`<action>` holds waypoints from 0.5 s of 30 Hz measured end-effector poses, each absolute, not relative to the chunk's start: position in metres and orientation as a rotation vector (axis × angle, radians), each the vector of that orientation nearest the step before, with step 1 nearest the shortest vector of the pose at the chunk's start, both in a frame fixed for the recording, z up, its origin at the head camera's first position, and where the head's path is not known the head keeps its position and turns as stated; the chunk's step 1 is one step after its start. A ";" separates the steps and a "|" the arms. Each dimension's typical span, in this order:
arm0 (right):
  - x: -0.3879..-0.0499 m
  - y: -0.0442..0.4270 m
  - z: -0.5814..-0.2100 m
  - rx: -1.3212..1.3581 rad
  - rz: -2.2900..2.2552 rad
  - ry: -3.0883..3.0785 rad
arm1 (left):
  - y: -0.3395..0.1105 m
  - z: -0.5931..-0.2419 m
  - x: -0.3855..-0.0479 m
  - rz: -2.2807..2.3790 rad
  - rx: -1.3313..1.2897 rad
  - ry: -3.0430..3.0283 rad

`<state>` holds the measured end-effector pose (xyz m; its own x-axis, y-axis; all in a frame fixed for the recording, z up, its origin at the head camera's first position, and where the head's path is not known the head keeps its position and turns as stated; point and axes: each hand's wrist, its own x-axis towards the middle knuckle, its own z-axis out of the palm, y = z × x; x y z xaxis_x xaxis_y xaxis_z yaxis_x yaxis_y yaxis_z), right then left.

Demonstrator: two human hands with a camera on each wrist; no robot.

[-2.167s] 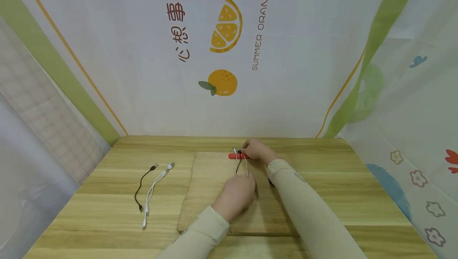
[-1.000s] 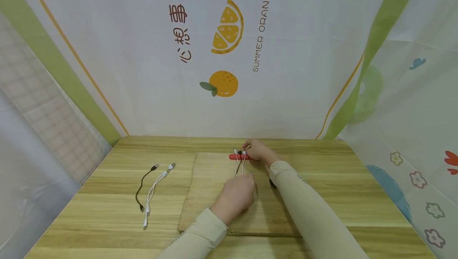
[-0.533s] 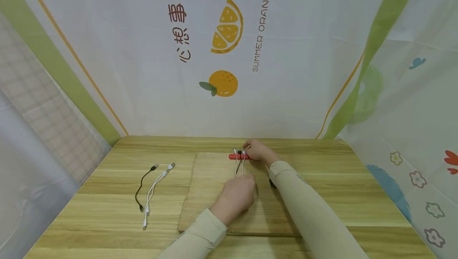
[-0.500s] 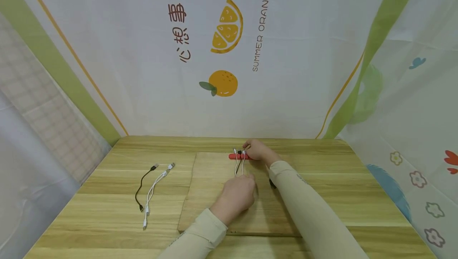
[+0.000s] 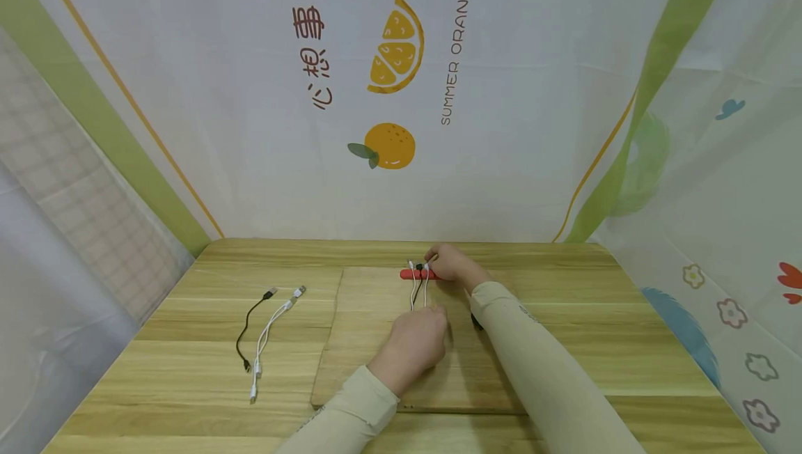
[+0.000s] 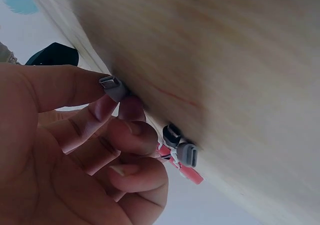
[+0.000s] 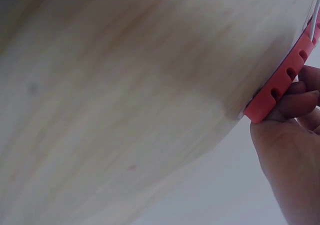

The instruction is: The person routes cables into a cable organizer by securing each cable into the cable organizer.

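Note:
A red cable holder (image 5: 409, 274) lies along the far edge of a wooden board (image 5: 370, 342). Two white charging cables (image 5: 413, 290) and a black one (image 5: 418, 292) run through its slots toward me. My left hand (image 5: 416, 342) is low over the board; thumb and finger pinch a cable's small grey-looking connector (image 6: 114, 88). Two more connectors (image 6: 188, 155) hang beyond those fingers. My right hand (image 5: 452, 264) is behind the holder, fingers curled at the right white cable's plug (image 5: 427, 267). In the right wrist view several bare slots show, and the fingertips are partly cut off.
Left of the board, a short black cable (image 5: 244, 329) and a white cable with split ends (image 5: 266, 335) lie on the wooden table (image 5: 188, 370). A dark object (image 5: 476, 322) is partly hidden by my right sleeve. A printed curtain (image 5: 501, 161) stands behind the table.
The right white cable, slanted and loose earlier, now sits straighter in the holder beside the black one. My right hand shifted slightly at its plug; my left hand barely moved.

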<state>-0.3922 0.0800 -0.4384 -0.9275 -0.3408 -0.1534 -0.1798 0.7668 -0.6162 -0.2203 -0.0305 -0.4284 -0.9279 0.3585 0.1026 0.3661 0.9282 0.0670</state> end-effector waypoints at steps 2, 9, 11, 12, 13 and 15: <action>-0.392 0.080 -0.438 -0.401 -0.909 2.703 | -0.030 -0.428 -0.220 -0.132 -0.561 -3.004; -0.392 0.080 -0.438 -0.397 -0.902 2.707 | -0.030 -0.429 -0.221 -0.138 -0.556 -3.015; -0.392 0.080 -0.438 -0.397 -0.903 2.703 | -0.031 -0.429 -0.221 -0.131 -0.560 -3.008; -0.391 0.080 -0.437 -0.395 -0.904 2.702 | -0.031 -0.429 -0.221 -0.130 -0.561 -3.004; -0.391 0.080 -0.437 -0.397 -0.904 2.701 | -0.031 -0.429 -0.221 -0.128 -0.562 -3.001; -0.391 0.080 -0.437 -0.396 -0.906 2.697 | -0.031 -0.428 -0.220 -0.118 -0.564 -2.990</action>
